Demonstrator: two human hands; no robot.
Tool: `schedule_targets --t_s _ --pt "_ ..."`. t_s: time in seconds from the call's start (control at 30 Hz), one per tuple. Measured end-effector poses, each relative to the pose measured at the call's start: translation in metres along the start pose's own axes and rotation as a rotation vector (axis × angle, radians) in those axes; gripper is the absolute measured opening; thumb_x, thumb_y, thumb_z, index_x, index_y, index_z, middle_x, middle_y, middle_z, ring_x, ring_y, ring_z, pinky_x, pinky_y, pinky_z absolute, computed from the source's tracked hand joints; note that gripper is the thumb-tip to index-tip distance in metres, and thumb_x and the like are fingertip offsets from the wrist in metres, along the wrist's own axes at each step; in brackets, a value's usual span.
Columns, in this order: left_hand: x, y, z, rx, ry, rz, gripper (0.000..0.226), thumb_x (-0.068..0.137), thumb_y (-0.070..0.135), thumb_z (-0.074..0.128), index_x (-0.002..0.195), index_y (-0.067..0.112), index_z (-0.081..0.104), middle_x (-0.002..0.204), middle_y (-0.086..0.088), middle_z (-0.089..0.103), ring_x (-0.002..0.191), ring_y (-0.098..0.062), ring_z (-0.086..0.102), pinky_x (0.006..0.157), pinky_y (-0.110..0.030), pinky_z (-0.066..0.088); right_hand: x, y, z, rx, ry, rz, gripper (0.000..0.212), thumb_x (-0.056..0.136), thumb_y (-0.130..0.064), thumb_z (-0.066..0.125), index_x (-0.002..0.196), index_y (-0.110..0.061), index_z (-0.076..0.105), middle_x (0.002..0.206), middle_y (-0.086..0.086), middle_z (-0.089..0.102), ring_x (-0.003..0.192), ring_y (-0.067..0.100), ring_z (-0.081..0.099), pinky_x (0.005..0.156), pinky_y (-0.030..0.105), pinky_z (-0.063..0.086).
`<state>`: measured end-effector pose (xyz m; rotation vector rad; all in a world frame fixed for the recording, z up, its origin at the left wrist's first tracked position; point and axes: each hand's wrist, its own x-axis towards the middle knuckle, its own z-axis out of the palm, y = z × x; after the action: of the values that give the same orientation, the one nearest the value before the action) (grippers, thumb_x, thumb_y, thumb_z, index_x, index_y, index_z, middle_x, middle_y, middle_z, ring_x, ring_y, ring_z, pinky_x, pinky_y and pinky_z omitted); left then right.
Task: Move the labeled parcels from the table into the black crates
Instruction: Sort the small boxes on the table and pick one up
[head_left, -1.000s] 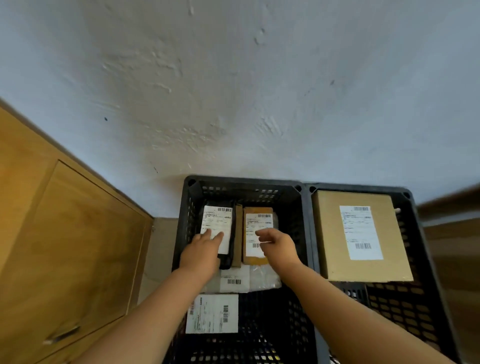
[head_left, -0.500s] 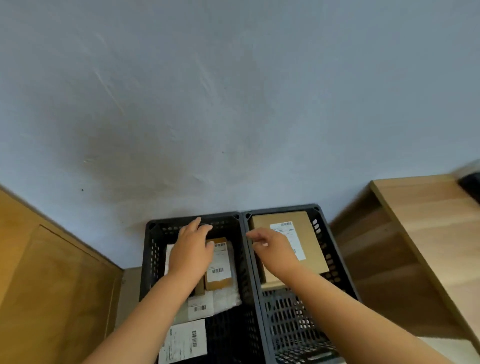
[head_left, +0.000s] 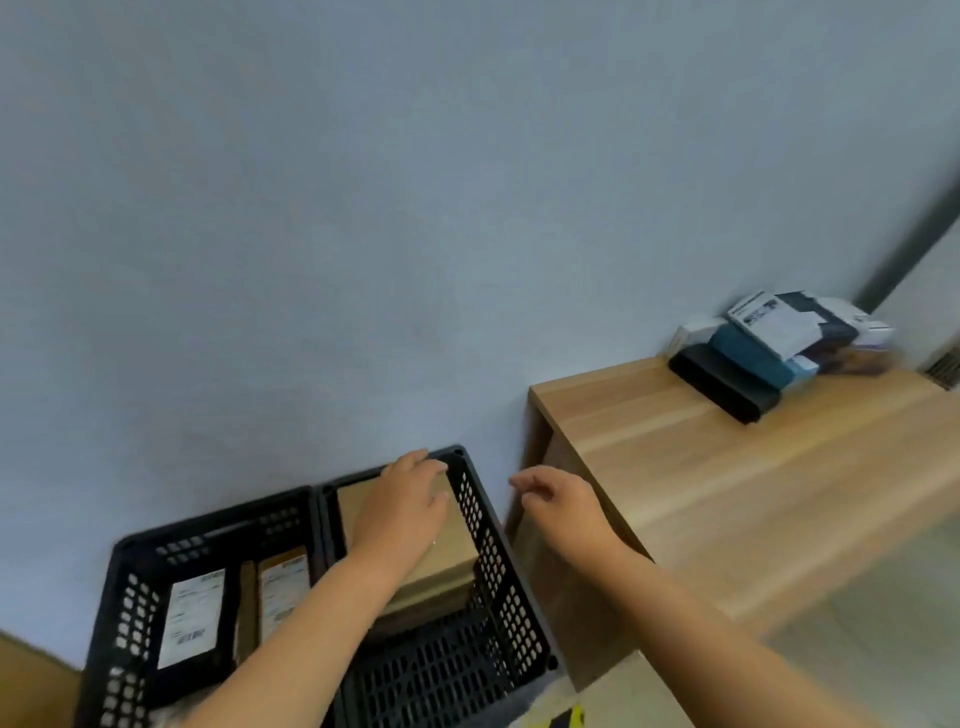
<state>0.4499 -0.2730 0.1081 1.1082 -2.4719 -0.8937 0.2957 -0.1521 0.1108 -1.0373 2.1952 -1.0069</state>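
Two black crates stand side by side on the floor. The left crate (head_left: 130, 592) holds a black labeled parcel (head_left: 189, 618) and a brown labeled parcel (head_left: 280, 587). A large cardboard box (head_left: 452, 551) fills the far end of the right crate (head_left: 498, 566). My left hand (head_left: 405, 499) hovers over that box, fingers relaxed and empty. My right hand (head_left: 561, 501) hangs in the air between the right crate and the wooden table (head_left: 727, 467), fingers loosely curled and holding nothing. A pile of parcels (head_left: 779, 348) lies at the table's far end.
A grey-blue wall rises behind the crates and table. A wooden cabinet corner (head_left: 26, 675) shows at the bottom left. Pale floor (head_left: 883, 623) lies to the right below the table edge.
The view has swung right, bringing the table and its parcel pile into sight. Both hands have left the left crate and moved right; the left is now over the cardboard box.
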Motion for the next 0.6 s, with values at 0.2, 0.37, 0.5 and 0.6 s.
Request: schedule_targets --t_s 0.2,0.37,0.5,0.6 --pt "-0.010 0.136 0.075 -0.026 0.008 0.113 0.038 0.095 0.025 0.049 0.133 0.025 0.049 0.150 0.006 0.031 0.138 -0.013 0.029 0.111 -0.032 0.030 -0.043 0.069 -0.140 -0.014 0.152 -0.004 0.029 0.092 -0.001 0.052 0.113 -0.013 0.068 0.101 -0.006 0.064 0.098 0.005 0.058 0.078 0.005 0.040" --pt "-0.006 0.220 0.120 -0.025 0.009 0.204 0.037 0.095 0.029 0.050 0.132 0.026 0.051 0.150 0.005 0.033 0.137 -0.016 0.031 0.108 -0.032 0.032 -0.063 0.111 -0.229 -0.029 0.250 0.007 0.028 0.094 -0.007 0.052 0.115 -0.020 0.066 0.108 -0.009 0.064 0.102 0.003 0.057 0.084 0.013 0.042" --pt "0.007 0.272 0.146 -0.022 -0.009 0.253 0.037 0.096 0.028 0.048 0.133 0.026 0.050 0.151 0.006 0.031 0.134 -0.017 0.036 0.105 -0.031 0.035 -0.066 0.136 -0.281 -0.007 0.299 -0.001 0.028 0.094 -0.007 0.052 0.113 -0.020 0.067 0.106 -0.010 0.064 0.100 0.001 0.057 0.078 0.008 0.040" --pt "0.023 0.301 0.166 -0.030 -0.015 0.292 0.037 0.095 0.027 0.049 0.133 0.026 0.050 0.151 0.006 0.032 0.137 -0.016 0.032 0.106 -0.031 0.033 -0.062 0.155 -0.311 0.007 0.317 0.008 0.027 0.094 -0.007 0.052 0.112 -0.021 0.067 0.106 -0.011 0.064 0.102 0.003 0.058 0.084 0.014 0.043"
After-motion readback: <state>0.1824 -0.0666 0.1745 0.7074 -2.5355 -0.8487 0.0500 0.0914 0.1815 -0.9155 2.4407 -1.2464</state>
